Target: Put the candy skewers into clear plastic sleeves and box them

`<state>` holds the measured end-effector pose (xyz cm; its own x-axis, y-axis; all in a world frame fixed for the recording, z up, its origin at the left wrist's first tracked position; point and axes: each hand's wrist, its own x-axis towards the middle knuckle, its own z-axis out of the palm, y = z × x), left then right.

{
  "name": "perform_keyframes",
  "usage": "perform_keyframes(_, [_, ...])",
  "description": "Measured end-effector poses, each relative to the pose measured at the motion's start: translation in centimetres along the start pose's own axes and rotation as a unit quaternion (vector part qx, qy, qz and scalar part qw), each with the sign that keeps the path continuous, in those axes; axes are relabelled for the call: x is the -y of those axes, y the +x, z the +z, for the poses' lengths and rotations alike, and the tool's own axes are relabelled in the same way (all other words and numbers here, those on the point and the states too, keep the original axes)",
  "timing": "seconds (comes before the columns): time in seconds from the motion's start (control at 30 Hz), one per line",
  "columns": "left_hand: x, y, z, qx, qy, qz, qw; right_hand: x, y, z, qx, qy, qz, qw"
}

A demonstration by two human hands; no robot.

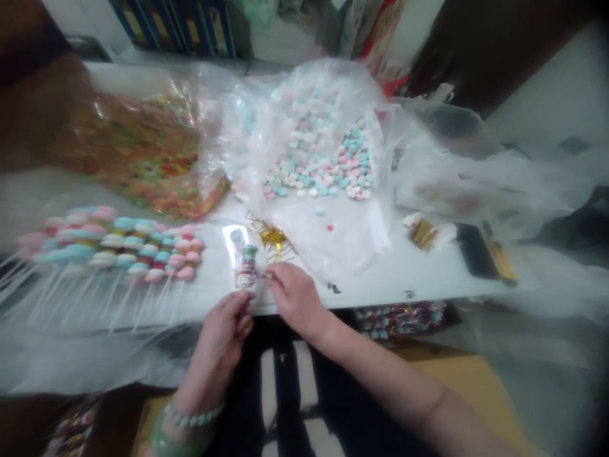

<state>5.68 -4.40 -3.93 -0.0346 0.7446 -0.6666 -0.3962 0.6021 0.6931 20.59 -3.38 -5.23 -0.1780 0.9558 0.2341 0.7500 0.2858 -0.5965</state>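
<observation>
The white table [366, 287] has near-right edge room. Left hand [226, 325] pinches wrapped candy [247, 261]; right hand [295, 298] pinches something small [268, 275].

Seeing thin, clear plastic in the wrapper [247, 265], shiny and see-through. Catching metallic, foil-like gloss on the gold ties [272, 236]. Finding crinkled, glinting transparent plastic in the bag of orange sweets [143, 149], and limper, milky-clear plastic in the bag of pastel sweets [354, 231]. Noting a matt, smooth-looking finish on the stacked sweets [126, 241], above slim white plastic-looking sticks [111, 301]. Looking at a smooth, faintly reflective tabletop [399, 276], a polished-looking bangle [174, 439], and matt dark cloth [288, 393].
</observation>
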Motion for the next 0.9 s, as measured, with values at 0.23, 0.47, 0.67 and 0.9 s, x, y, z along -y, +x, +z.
perform_keyframes(0.23, [1.4, -0.1, 0.4, 0.038, 0.003, 0.041, 0.998, 1.4, -0.6, 1.7, 0.013, -0.085, -0.110, 0.990])
perform_keyframes(0.47, [1.6, 0.1, -0.1, 0.037, 0.014, 0.037, 0.999, 1.2, -0.4, 1.9, 0.048, 0.063, -0.013, 0.997])
perform_keyframes(0.67, [1.9, 0.2, 0.2, 0.005, -0.011, 0.036, 0.999, 2.0, -0.6, 2.3, 0.040, 0.145, 0.082, 0.985])
perform_keyframes(0.9, [2.1, 0.2, 0.2, 0.008, -0.020, 0.051, 0.998, 1.5, -0.2, 2.5, 0.063, 0.506, 0.314, 0.801])
